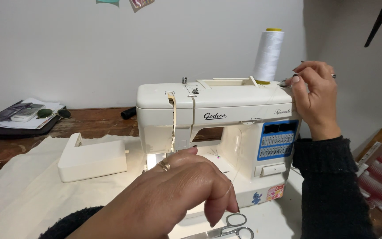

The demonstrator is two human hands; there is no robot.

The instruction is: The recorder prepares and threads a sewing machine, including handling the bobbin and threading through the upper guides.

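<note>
A fine white thread [234, 175] runs taut from the top of a cream sewing machine [217, 132] down to the person's left hand [177, 194], whose fingers are curled shut with the strand pinched at the fingertips, low in front of the machine at about 6 o'clock from its needle area. A ring shows on that hand. The right hand [315, 95], at 3 o'clock from the machine's top deck, is closed in a pinch at the machine's upper right corner, just beside the base of a tall white thread cone [268, 53] with a yellow core standing upright on the deck; what exactly the fingertips grip there is too small to tell. Both wrists wear dark knitted sleeves. Steel scissors [226, 229] lie on the white surface at 6 o'clock, just below the left hand. A detached cream accessory box [92, 158] sits on pale fabric [18, 194] at 9 o'clock from the machine. Farther out at 10 o'clock, on the wooden table [96, 121], sunglasses [54, 113] and a grey calculator [27, 112] rest on papers and a dark folder
</note>
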